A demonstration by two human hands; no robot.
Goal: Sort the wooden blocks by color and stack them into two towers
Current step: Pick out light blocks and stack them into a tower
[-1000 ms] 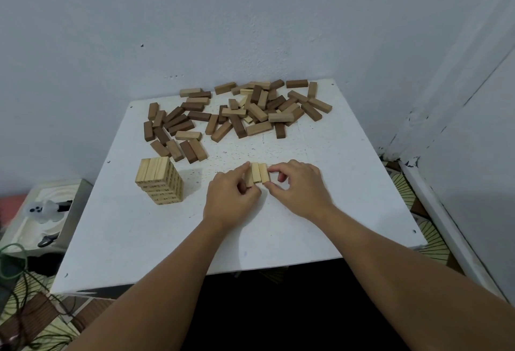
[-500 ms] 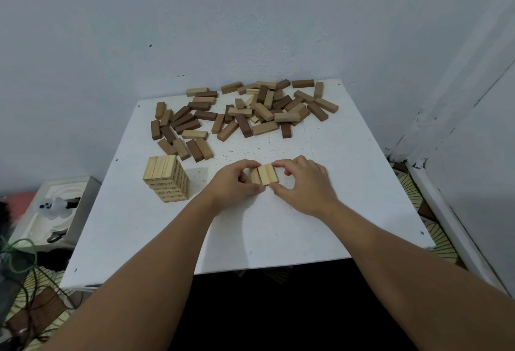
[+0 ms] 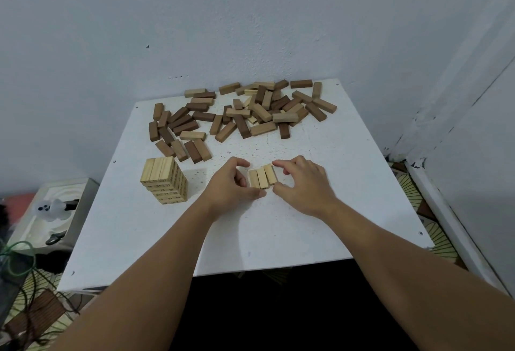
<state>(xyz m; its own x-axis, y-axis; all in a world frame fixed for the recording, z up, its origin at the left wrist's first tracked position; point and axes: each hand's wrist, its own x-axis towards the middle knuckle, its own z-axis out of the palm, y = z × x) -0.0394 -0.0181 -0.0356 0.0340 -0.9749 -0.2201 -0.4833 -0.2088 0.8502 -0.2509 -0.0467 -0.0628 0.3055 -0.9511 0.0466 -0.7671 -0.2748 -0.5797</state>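
since the earlier frames your fingers had eased off the three pale blocks (image 3: 262, 178), which lay side by side on the desk (image 3: 320, 225), long axes running away from you. your left hand (image 3: 232, 183) and right hand (image 3: 302, 185) flanked them, fingers curled, holding nothing, about equally near. the pale tower (image 3: 164, 180) stood to the left; no container showed.

Both forearms are bare from the lower frame edge up to the fingers, with no sleeve in view. The left hand (image 3: 231, 183) and right hand (image 3: 302, 186) wear no glove, ring, watch or band. The fingers (image 3: 281, 165) have short nails, too small to show any detail.
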